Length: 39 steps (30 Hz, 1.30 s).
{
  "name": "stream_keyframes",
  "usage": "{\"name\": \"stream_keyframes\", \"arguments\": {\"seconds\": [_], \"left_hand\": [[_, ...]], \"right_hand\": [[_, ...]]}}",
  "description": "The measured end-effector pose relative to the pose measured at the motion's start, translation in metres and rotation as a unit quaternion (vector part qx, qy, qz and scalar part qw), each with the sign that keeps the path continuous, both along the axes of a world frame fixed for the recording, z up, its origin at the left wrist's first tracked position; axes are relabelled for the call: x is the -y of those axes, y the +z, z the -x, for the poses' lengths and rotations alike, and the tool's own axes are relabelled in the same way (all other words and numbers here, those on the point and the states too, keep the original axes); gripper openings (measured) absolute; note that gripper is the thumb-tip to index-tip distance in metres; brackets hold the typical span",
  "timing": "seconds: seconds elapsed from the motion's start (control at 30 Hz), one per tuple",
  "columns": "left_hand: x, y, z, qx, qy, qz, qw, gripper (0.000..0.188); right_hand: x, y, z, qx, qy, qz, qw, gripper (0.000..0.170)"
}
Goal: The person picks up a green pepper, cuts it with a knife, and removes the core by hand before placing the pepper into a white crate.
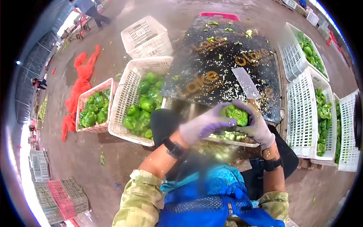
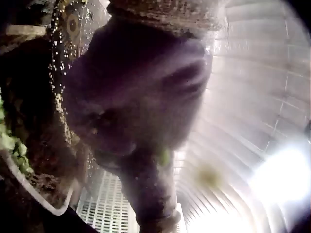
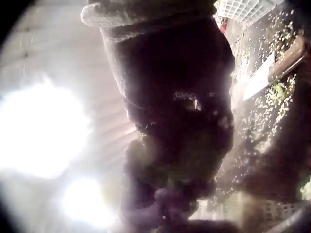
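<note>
Held between both gloved hands, in the head view, is a green bell pepper (image 1: 237, 114) with its lobed end facing up. My left hand (image 1: 206, 122) holds its left side, and my right hand (image 1: 261, 128) grips it from the right, thumb underneath. Just beyond them a broad-bladed knife (image 1: 246, 84) lies on the black cutting board (image 1: 204, 36), its brown handle toward the right hand. Below the hands sits a white container rim (image 1: 247, 145) with pale green scraps (image 1: 230, 135) inside. Both wrist views show the gloves dark against bright light, the pepper mostly hidden.
To the left, a white crate (image 1: 120, 89) holds whole peppers (image 1: 141, 113), beside a smaller crate (image 1: 109, 128) of peppers. An upturned-looking white basket (image 1: 145, 36) stands behind. Right of the board are stacked crates (image 1: 298, 113) with cut peppers (image 1: 323, 113). Red netting (image 1: 81, 85) lies on the floor.
</note>
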<state>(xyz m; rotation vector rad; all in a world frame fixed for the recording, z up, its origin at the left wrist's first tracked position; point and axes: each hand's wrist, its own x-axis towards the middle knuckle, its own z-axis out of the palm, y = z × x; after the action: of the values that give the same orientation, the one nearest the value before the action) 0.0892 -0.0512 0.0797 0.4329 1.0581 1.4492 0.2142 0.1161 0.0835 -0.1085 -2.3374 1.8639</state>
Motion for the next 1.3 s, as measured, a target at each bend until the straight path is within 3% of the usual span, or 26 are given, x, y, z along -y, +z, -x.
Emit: {"name": "stream_keyframes", "arguments": {"seconds": [0.3,0.4,0.5,0.53,0.6,0.63,0.67,0.77,0.8,0.9,0.93,0.97,1.0,1.03,1.13,1.17,1.23,1.3], "left_hand": [[0.007,-0.007,0.001,0.037,-0.026,0.024,0.999,0.068],[0.007,0.003,-0.003,0.1,0.023,0.046,0.994,0.06],[0.004,-0.015,0.0,-0.028,0.039,0.001,0.999,0.055],[0.005,-0.029,0.003,0.014,0.045,-0.016,0.999,0.057],[0.008,-0.006,0.002,-0.075,-0.006,0.107,0.991,0.062],[0.008,0.002,0.002,-0.121,-0.036,0.167,0.978,0.064],[0.007,-0.027,-0.003,-0.023,0.034,0.046,0.998,0.07],[-0.001,-0.035,-0.004,-0.016,0.079,0.049,0.996,0.072],[0.0,-0.034,-0.003,0.04,0.082,0.034,0.995,0.076],[0.003,-0.008,-0.006,0.069,0.095,-0.101,0.988,0.078],[0.007,-0.004,-0.002,0.024,0.087,-0.095,0.991,0.077],[0.005,-0.023,0.001,0.035,0.094,-0.169,0.98,0.072],[0.005,-0.022,0.001,0.097,0.089,-0.152,0.98,0.069],[0.005,-0.021,0.001,0.157,0.083,-0.133,0.975,0.067],[0.0,-0.03,-0.004,0.108,0.127,-0.104,0.981,0.051],[-0.002,-0.035,-0.006,0.091,0.149,-0.08,0.981,0.046],[-0.003,-0.025,-0.008,0.102,0.17,-0.053,0.979,0.044],[0.0,-0.018,-0.01,0.075,0.187,-0.029,0.979,0.042]], "right_hand": [[-0.014,-0.008,0.001,0.054,0.067,0.185,0.979,0.071],[-0.009,-0.019,0.002,0.06,0.056,0.224,0.971,0.063],[-0.002,-0.024,0.005,0.048,0.044,0.193,0.979,0.055],[-0.001,-0.02,0.005,0.057,0.043,0.191,0.979,0.053],[-0.006,-0.021,0.002,0.073,-0.001,0.21,0.975,0.041],[-0.007,-0.034,0.004,0.009,-0.027,0.28,0.96,0.036],[-0.007,-0.032,0.007,0.023,-0.046,0.276,0.96,0.035],[-0.007,-0.033,0.013,0.024,-0.09,0.263,0.96,0.036],[-0.01,-0.037,0.013,0.035,-0.1,0.249,0.963,0.04],[-0.011,-0.039,0.002,0.028,-0.122,0.509,0.852,0.044],[-0.014,-0.048,-0.003,0.01,-0.141,0.585,0.799,0.048],[-0.02,-0.061,-0.001,-0.045,-0.135,0.603,0.785,0.048],[-0.02,-0.067,-0.001,-0.09,-0.143,0.359,0.918,0.047],[-0.021,-0.072,-0.001,-0.131,-0.142,0.086,0.977,0.047],[-0.034,-0.079,0.016,-0.016,-0.245,0.048,0.968,0.053],[-0.04,-0.102,0.029,0.043,-0.276,0.315,0.907,0.054],[-0.017,-0.062,0.043,0.142,-0.374,0.303,0.865,0.057],[-0.03,-0.091,0.051,0.098,-0.322,0.249,0.908,0.062]]}}
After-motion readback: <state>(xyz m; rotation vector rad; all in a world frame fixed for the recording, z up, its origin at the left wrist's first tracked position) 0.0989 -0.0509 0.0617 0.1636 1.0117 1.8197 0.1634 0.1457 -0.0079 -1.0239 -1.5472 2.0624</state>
